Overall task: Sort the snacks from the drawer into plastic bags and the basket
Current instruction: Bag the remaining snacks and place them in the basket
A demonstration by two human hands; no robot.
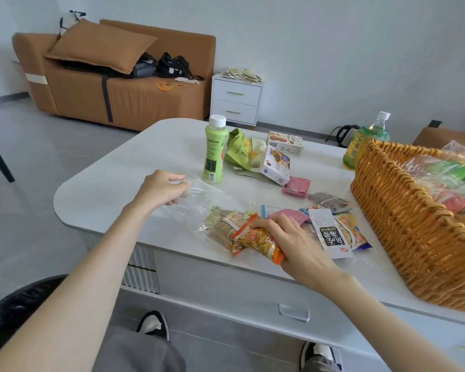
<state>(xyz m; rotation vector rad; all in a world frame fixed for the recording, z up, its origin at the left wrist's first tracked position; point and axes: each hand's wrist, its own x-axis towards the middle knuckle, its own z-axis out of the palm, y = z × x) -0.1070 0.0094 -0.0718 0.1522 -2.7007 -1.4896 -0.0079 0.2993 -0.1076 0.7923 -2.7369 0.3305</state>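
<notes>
Your left hand (pixel 164 187) pinches the clear plastic bag (pixel 199 208) flat on the table (pixel 105 183); your right hand (pixel 285 237) grips an orange snack packet (pixel 255 241) at its mouth, wicker basket (pixel 414 224) beside

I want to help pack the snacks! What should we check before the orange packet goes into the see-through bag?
1. Left hand pinches the edge of the clear bag: ok.
2. Right hand has a firm grip on the orange packet: ok.
3. Bag mouth is open wide enough: cannot tell, because the film is see-through and lies crumpled on the table.
4. Room left in the bag: ok. Only a brown packet seems to be inside.
5. Green bottle is safely away from the bag: not ok. It stands upright right beside the bag, so a tug might tip it.
</notes>
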